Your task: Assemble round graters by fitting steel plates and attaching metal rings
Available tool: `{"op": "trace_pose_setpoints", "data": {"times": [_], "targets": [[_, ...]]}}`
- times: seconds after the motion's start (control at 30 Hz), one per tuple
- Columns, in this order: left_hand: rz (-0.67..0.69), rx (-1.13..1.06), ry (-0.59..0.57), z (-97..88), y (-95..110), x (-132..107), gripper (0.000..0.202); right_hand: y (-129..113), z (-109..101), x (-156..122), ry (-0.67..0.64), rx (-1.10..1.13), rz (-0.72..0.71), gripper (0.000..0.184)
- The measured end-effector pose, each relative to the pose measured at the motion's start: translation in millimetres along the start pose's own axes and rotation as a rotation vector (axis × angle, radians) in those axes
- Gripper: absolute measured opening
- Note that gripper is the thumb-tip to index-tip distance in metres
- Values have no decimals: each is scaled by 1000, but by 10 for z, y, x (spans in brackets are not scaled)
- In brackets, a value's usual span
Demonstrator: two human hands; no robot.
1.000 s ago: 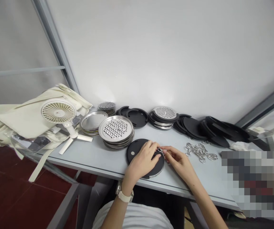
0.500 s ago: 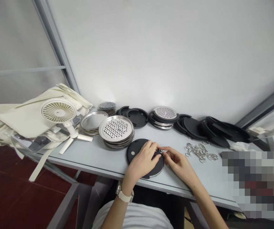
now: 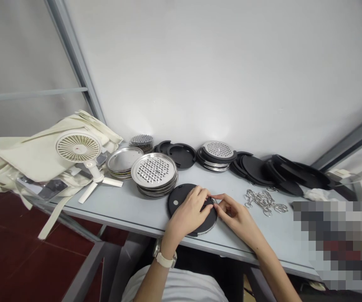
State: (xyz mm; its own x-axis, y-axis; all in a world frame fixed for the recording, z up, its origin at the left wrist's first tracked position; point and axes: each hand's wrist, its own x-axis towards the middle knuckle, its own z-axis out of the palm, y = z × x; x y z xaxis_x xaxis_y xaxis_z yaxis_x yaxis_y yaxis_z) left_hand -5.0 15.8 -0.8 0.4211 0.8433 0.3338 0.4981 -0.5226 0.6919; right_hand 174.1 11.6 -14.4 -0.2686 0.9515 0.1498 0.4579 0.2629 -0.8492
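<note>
A black round disc with a pale dot and a metal rim lies at the table's front edge. My left hand lies across it, palm down, fingers bent and gripping it near its far right edge. At that edge my right hand pinches a small metal wire clip between thumb and forefinger. The clip touches or nearly touches the disc; the fingers partly hide it. To the right lies a loose pile of similar wire clips.
Stacked metal grater discs and plain metal discs stand at left. Behind are black round holders, a holder-and-grater stack, and more black pieces. A white fan and cream bag occupy the left end.
Both hands stay almost in place at the disc. The wire clip in my right fingertips has shifted and turned slightly.
</note>
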Motion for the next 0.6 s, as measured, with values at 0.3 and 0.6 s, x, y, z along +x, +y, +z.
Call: {"op": "trace_pose_setpoints", "data": {"times": [0.3,0.6], "targets": [[2,9,-1,0,1,3,12,54,0,-13,-5,-39,-32,27],[12,10,0,1,4,9,12,32,-4,-15,-3,-80,-51,25]]}}
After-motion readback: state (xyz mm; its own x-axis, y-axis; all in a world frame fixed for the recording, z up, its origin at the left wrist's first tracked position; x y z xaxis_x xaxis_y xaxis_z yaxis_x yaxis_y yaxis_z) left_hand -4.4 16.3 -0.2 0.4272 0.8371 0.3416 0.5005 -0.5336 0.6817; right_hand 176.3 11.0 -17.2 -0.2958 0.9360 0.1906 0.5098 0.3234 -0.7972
